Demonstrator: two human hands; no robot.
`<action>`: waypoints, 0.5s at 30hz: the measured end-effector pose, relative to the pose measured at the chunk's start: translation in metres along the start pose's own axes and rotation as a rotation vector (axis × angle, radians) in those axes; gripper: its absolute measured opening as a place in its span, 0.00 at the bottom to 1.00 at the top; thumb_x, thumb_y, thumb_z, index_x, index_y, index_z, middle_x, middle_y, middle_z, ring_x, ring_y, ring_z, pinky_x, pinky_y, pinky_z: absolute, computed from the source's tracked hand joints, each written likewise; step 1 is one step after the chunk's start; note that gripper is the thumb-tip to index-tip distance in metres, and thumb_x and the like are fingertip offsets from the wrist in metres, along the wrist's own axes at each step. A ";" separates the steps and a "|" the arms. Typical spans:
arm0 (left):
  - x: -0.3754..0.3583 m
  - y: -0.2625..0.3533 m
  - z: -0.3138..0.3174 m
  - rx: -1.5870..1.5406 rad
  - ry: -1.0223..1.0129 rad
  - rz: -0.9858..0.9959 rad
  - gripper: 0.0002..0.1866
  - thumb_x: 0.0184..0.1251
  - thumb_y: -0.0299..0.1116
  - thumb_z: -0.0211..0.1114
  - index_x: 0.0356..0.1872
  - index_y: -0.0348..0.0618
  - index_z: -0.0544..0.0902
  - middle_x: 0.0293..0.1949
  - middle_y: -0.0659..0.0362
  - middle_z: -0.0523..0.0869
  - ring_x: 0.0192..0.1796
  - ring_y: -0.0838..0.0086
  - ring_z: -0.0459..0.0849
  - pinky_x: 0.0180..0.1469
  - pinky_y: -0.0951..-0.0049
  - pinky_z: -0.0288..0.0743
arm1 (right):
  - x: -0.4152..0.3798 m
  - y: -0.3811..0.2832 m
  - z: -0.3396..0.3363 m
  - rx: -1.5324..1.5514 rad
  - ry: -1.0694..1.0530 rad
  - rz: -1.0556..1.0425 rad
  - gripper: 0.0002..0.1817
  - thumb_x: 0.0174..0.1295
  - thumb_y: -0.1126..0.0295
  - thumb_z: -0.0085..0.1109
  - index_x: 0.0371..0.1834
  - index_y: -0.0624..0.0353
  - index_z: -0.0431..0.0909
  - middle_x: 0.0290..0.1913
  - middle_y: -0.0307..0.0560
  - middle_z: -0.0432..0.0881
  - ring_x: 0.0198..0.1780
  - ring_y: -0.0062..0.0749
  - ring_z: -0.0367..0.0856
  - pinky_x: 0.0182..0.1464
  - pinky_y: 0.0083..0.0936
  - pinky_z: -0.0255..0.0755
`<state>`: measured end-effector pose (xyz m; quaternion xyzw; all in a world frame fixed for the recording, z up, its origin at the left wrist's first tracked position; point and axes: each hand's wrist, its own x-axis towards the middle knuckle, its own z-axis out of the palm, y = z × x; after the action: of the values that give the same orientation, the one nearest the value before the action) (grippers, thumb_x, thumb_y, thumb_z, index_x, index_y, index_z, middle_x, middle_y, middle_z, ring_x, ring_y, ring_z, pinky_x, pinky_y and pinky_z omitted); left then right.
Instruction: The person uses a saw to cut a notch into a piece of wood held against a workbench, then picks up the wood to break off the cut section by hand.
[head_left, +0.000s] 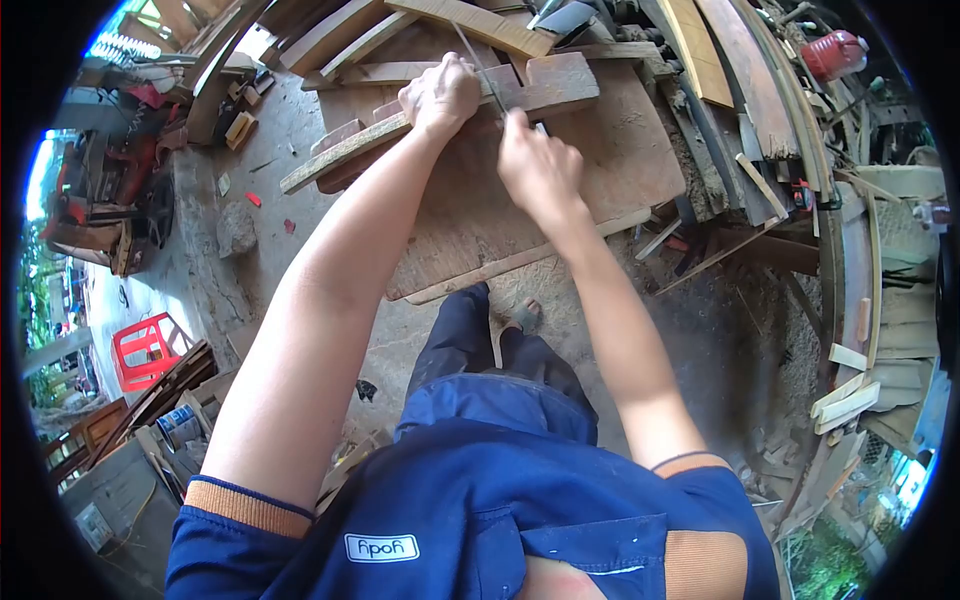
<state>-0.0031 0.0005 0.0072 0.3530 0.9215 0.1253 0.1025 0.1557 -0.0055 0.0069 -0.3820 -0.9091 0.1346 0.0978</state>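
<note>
A long notched piece of wood (pixel 555 90) lies across the wooden work board (pixel 450 245). My left hand (pixel 440 95) is closed over this piece near its middle, knuckles up. Just to the right, my right hand (pixel 540 165) wraps round the handle of what looks like a handsaw (pixel 480 68), its thin blade seen nearly edge-on. The blade runs from my fist up and to the left, across the wood between my two hands. Most of the handle is hidden in my fingers, and the blade's teeth cannot be made out.
Loose planks (pixel 470 25) are piled beyond the work board. More long boards (pixel 740 60) lean at the right, near a red plastic jug (pixel 833 55). At the left are a stone (pixel 237 230) and a red plastic chair (pixel 145 350). Sawdust and scraps lie on the floor.
</note>
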 end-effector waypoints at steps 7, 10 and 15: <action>-0.001 0.003 -0.001 0.003 0.008 -0.025 0.23 0.75 0.48 0.41 0.51 0.49 0.82 0.50 0.47 0.86 0.56 0.50 0.83 0.58 0.53 0.71 | -0.038 0.001 -0.011 0.007 -0.082 0.041 0.10 0.68 0.70 0.42 0.43 0.62 0.71 0.28 0.58 0.86 0.32 0.49 0.89 0.33 0.43 0.81; 0.000 -0.001 -0.002 0.025 0.034 -0.027 0.23 0.74 0.46 0.42 0.49 0.47 0.84 0.47 0.47 0.88 0.54 0.52 0.84 0.56 0.55 0.72 | -0.061 0.001 -0.015 -0.040 -0.187 0.069 0.10 0.68 0.69 0.42 0.44 0.62 0.71 0.29 0.59 0.86 0.33 0.49 0.89 0.33 0.44 0.81; -0.001 0.002 -0.001 0.025 0.027 -0.009 0.24 0.75 0.46 0.41 0.49 0.47 0.85 0.48 0.48 0.88 0.54 0.52 0.85 0.56 0.56 0.72 | 0.021 -0.005 0.003 0.004 -0.005 0.015 0.10 0.68 0.69 0.43 0.44 0.62 0.71 0.29 0.59 0.87 0.33 0.49 0.89 0.34 0.43 0.81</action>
<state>-0.0018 0.0010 0.0084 0.3484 0.9259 0.1181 0.0859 0.1367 0.0054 0.0071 -0.3884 -0.9061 0.1380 0.0953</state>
